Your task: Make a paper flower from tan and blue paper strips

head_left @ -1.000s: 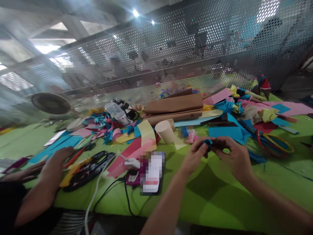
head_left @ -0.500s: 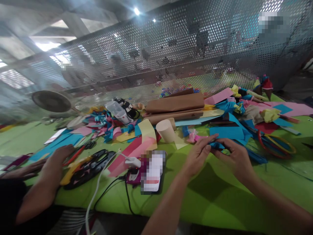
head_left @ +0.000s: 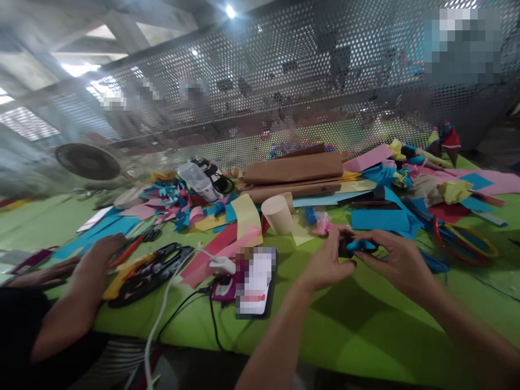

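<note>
A small folded or rolled piece of blue paper (head_left: 361, 245) is held just above the green table, between my two hands. My right hand (head_left: 393, 260) pinches its right end between thumb and fingers. At its left end, the curled fingers of my left hand (head_left: 327, 259) hold it, with the thumb lowered away from the paper. The fingertips behind the paper are partly hidden. Just beyond my hands lie a flat blue paper sheet (head_left: 379, 220) and a crumpled pink piece (head_left: 322, 224).
A phone (head_left: 257, 281) lies left of my hands, by a purple power strip (head_left: 225, 287) with cables. Scissors (head_left: 463, 241) lie to the right. A paper roll (head_left: 277, 214) and brown paper (head_left: 292, 169) stand behind. At left, a co-worker's arm (head_left: 77, 292) rests near black-and-yellow scissors (head_left: 148, 273).
My left thumb has come off the blue paper and dropped lower. The paper has turned, showing a rolled or folded edge. The view has shifted slightly.
</note>
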The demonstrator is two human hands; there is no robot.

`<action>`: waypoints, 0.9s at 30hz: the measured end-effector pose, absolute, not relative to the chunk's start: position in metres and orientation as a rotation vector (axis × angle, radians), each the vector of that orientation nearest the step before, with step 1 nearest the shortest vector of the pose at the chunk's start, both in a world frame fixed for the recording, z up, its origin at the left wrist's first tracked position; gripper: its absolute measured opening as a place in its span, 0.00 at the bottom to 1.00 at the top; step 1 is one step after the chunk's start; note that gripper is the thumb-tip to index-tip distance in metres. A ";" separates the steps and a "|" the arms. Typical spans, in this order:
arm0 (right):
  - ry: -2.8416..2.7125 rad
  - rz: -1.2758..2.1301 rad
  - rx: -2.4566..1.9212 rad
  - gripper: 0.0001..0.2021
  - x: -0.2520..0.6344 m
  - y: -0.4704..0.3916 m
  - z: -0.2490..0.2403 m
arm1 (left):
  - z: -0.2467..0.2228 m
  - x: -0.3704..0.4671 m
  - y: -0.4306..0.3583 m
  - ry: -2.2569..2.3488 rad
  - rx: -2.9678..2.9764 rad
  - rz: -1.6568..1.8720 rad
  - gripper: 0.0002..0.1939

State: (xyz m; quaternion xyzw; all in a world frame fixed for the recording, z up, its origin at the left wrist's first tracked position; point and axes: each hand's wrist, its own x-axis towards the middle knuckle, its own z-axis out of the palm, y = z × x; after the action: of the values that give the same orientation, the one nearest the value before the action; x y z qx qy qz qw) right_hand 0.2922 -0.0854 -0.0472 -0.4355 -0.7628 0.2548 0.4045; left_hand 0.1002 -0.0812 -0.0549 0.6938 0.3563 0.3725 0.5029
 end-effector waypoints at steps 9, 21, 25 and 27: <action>-1.911 0.654 -1.111 0.05 0.291 -0.084 -0.045 | -0.066 0.112 -0.082 0.965 1.756 0.997 0.26; -2.018 0.704 -1.084 0.06 0.302 -0.076 -0.044 | -0.070 0.107 -0.075 0.972 1.787 0.941 0.16; -2.015 0.660 -1.102 0.06 0.305 -0.074 -0.043 | -0.069 0.110 -0.074 0.975 1.792 0.946 0.18; -2.020 0.648 -1.121 0.06 0.305 -0.073 -0.044 | -0.068 0.111 -0.075 0.963 1.794 0.935 0.19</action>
State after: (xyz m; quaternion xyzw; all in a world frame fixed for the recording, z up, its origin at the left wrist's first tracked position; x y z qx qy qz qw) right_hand 0.3053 -0.0732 -0.0436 -0.4355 -0.7847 0.2516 0.3624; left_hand 0.1106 -0.0748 -0.0678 0.7208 0.3868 0.3756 0.4355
